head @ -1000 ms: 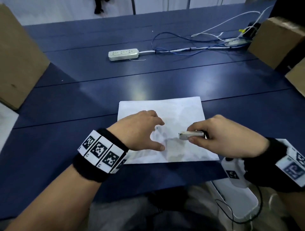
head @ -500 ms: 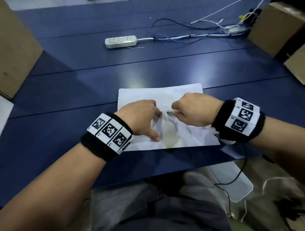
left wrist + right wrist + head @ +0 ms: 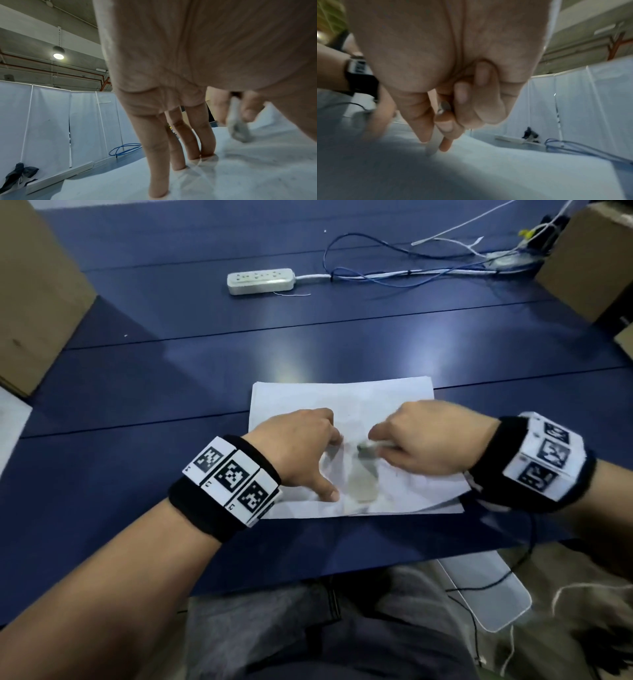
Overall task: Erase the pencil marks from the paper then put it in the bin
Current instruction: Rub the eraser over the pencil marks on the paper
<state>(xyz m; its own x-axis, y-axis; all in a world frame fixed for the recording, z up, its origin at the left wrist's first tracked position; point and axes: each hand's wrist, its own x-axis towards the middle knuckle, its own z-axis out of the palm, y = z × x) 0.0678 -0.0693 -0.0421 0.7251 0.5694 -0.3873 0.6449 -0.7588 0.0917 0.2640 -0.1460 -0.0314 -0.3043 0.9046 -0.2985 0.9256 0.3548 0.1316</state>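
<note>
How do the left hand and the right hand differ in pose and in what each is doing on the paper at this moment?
The left hand holds nothing; the right hand grips an eraser.
The left hand's fingers are straight, tips pressed on the paper; the right hand's fingers are curled.
The left hand looks sharp in the head view; the right hand is blurred.
Both are over the sheet, and each wrist wears a black band with markers.

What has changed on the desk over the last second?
The right hand, gripping the eraser, swung from the paper's right side toward its middle, beside the left hand, rubbing there. The left hand stayed pressed on the paper, which lies on the table as before.
</note>
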